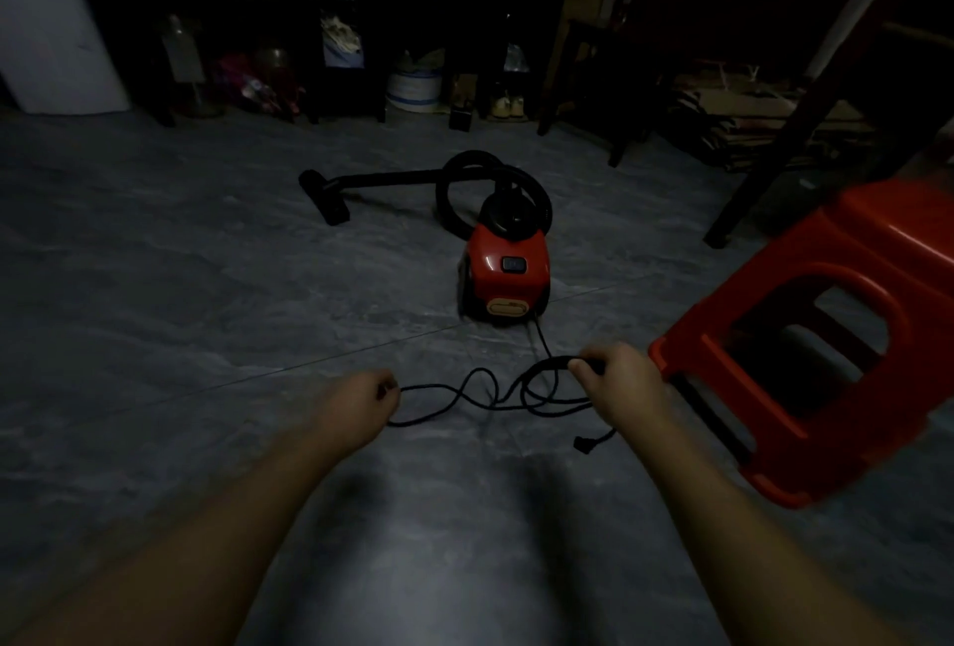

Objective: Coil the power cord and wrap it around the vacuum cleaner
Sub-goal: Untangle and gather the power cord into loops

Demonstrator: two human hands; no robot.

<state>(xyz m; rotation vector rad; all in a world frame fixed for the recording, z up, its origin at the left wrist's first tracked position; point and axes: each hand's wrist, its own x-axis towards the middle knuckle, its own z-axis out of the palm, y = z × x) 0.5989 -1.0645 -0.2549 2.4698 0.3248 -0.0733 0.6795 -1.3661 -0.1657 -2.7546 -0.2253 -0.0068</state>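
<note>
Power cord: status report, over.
Left hand pinches the cord, right hand holds a few loops. Rest slack on floor, plug free, nothing round the vacuum cleaner yet. Red stool close beside right hand.

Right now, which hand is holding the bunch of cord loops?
The right hand. It grips several gathered loops of the power cord, while the left hand pinches only a single strand.
</note>
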